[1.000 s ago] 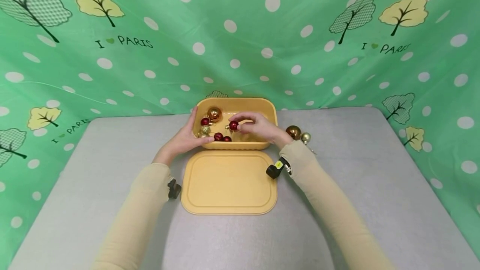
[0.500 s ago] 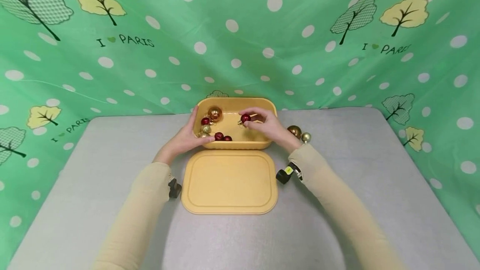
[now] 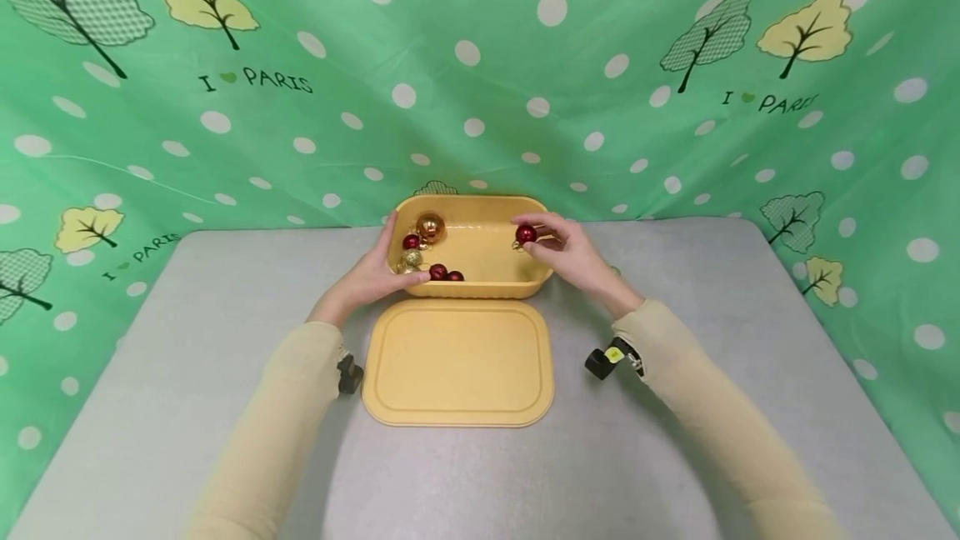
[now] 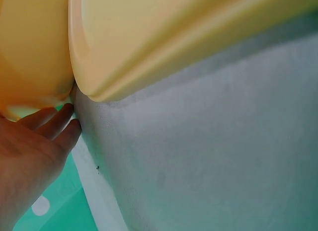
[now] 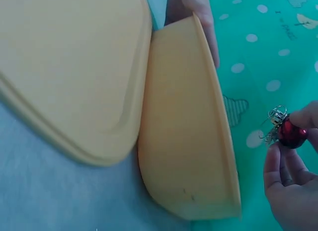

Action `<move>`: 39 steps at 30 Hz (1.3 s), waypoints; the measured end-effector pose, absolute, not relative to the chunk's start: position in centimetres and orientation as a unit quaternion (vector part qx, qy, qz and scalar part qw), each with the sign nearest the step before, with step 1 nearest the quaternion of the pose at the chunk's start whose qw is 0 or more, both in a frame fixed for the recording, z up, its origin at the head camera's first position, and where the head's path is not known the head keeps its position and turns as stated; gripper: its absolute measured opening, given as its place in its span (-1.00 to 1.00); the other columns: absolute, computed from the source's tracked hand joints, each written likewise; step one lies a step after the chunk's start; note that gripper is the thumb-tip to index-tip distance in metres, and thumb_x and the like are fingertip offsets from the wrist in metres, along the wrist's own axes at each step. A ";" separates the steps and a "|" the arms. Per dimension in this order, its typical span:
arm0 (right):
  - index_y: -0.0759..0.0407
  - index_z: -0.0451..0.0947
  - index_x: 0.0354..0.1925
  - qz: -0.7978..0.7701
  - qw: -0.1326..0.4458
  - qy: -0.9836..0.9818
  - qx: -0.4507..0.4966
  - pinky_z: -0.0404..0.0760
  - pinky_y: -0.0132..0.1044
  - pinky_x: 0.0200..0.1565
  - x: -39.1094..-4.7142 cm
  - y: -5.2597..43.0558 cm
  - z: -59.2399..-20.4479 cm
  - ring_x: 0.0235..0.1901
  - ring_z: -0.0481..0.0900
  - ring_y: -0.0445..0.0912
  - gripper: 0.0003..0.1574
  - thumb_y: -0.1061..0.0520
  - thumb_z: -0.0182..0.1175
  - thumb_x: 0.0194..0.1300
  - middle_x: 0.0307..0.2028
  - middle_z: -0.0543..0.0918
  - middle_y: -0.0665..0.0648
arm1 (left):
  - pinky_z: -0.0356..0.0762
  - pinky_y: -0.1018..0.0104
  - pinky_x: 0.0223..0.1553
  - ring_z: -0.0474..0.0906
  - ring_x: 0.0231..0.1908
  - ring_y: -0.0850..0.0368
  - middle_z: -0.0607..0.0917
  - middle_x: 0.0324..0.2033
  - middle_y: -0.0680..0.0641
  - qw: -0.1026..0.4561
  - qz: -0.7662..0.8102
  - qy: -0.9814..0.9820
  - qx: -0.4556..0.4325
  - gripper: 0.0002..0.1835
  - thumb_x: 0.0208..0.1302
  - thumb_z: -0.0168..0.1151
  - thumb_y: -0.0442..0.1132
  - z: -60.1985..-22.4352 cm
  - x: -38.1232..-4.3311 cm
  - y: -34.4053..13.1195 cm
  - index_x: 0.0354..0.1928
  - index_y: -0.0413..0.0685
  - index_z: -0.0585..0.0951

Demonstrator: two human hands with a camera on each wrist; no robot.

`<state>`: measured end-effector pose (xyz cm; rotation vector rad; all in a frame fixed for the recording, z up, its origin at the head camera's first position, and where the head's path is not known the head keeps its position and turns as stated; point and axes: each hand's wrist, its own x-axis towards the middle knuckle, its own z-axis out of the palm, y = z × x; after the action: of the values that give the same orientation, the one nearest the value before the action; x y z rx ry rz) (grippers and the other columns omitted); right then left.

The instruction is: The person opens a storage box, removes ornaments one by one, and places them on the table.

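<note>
My left hand [image 3: 366, 280] grips the left end of a yellow plastic box [image 3: 487, 291], thumb over the front rim and fingers along the outer wall. In the left wrist view its fingers [image 4: 58, 124] lie against the box's outside. My right hand [image 3: 576, 257] pinches a small shiny red Christmas bauble [image 3: 526, 234] over the box's right end. In the right wrist view, the bauble [image 5: 292, 133] shows a gold cap and loop between thumb and fingers. Inside, at the left, lie a larger gold bauble [image 3: 431, 227], a glittery gold one [image 3: 412, 257] and several small red baubles [image 3: 438, 272].
The box's yellow lid [image 3: 457, 362] lies flat on the grey table [image 3: 480, 473], just in front of the box. Behind everything hangs a green dotted cloth [image 3: 480, 115]. My right hand and wrist mostly hide the spot right of the box.
My right hand has carried the red bauble rightward, from the middle of the box to its right end. It now covers the gold baubles on the table. My left hand has stayed put.
</note>
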<state>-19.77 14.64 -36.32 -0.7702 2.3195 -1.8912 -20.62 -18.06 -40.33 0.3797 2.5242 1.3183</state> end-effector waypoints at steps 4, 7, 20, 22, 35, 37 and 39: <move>0.40 0.36 0.25 -0.629 0.006 0.746 -0.218 0.55 -0.36 -0.06 -19.4 16.1 -36.3 -0.11 0.53 0.00 -0.39 0.51 0.14 0.22 -0.01 0.54 0.39 | -0.17 -0.18 0.36 -0.21 0.41 -0.33 -0.29 0.47 -0.27 0.136 0.460 0.867 0.132 0.30 0.12 0.43 -0.04 -40.4 -20.7 -18.1 0.50 0.15 -0.47; 0.44 0.32 0.22 -0.637 0.001 0.747 -0.193 0.54 -0.41 -0.06 -18.9 17.1 -36.2 -0.10 0.50 -0.04 -0.42 0.52 0.12 0.21 -0.03 0.51 0.39 | -0.18 -0.16 0.36 -0.22 0.42 -0.30 -0.29 0.48 -0.25 0.136 0.463 0.866 0.132 0.30 0.12 0.43 -0.05 -40.4 -20.7 -18.1 0.50 0.14 -0.47; 0.51 0.42 0.09 -0.611 -0.037 0.772 -0.169 0.53 -0.47 -0.07 -17.3 21.5 -36.4 -0.10 0.47 -0.05 -0.57 0.52 0.12 0.23 -0.05 0.50 0.39 | -0.18 -0.17 0.36 -0.20 0.42 -0.32 -0.28 0.47 -0.26 0.129 0.462 0.867 0.133 0.30 0.11 0.44 -0.04 -40.6 -20.7 -18.1 0.50 0.13 -0.46; 0.52 0.42 0.10 -0.610 -0.043 0.774 -0.165 0.53 -0.48 -0.09 -17.0 22.2 -36.6 -0.11 0.48 -0.06 -0.56 0.52 0.12 0.22 -0.06 0.51 0.35 | -0.18 -0.18 0.36 -0.21 0.42 -0.32 -0.28 0.47 -0.27 0.129 0.462 0.867 0.135 0.30 0.11 0.44 -0.04 -40.5 -20.7 -18.1 0.50 0.12 -0.46; 0.57 0.42 0.09 -0.595 -0.050 0.790 -0.136 0.52 -0.52 -0.10 -16.4 26.2 -39.0 -0.13 0.50 -0.15 -0.56 0.50 0.16 0.21 -0.07 0.54 0.06 | -0.20 -0.18 0.36 -0.23 0.42 -0.31 -0.30 0.48 -0.24 0.134 0.467 0.864 0.135 0.31 0.12 0.44 -0.03 -40.6 -20.7 -18.2 0.49 0.17 -0.48; 0.56 0.42 0.09 -0.586 -0.047 0.800 -0.125 0.52 -0.52 -0.10 -16.3 26.6 -39.4 -0.13 0.51 -0.16 -0.55 0.49 0.16 0.22 -0.06 0.54 0.05 | -0.20 -0.18 0.36 -0.23 0.42 -0.30 -0.30 0.48 -0.24 0.133 0.468 0.863 0.136 0.31 0.12 0.44 -0.04 -40.6 -20.8 -18.2 0.49 0.16 -0.47; 0.55 0.42 0.10 -0.573 -0.042 0.811 -0.113 0.52 -0.53 -0.11 -16.3 27.1 -39.8 -0.13 0.51 -0.18 -0.55 0.47 0.16 0.23 -0.05 0.54 0.07 | -0.20 -0.17 0.36 -0.23 0.42 -0.30 -0.30 0.48 -0.24 0.133 0.468 0.863 0.136 0.30 0.12 0.44 -0.04 -40.6 -20.8 -18.1 0.50 0.15 -0.47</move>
<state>-16.31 27.14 -39.76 -0.3643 2.6185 -1.8494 -20.79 -18.15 -40.58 0.3955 2.5023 1.3578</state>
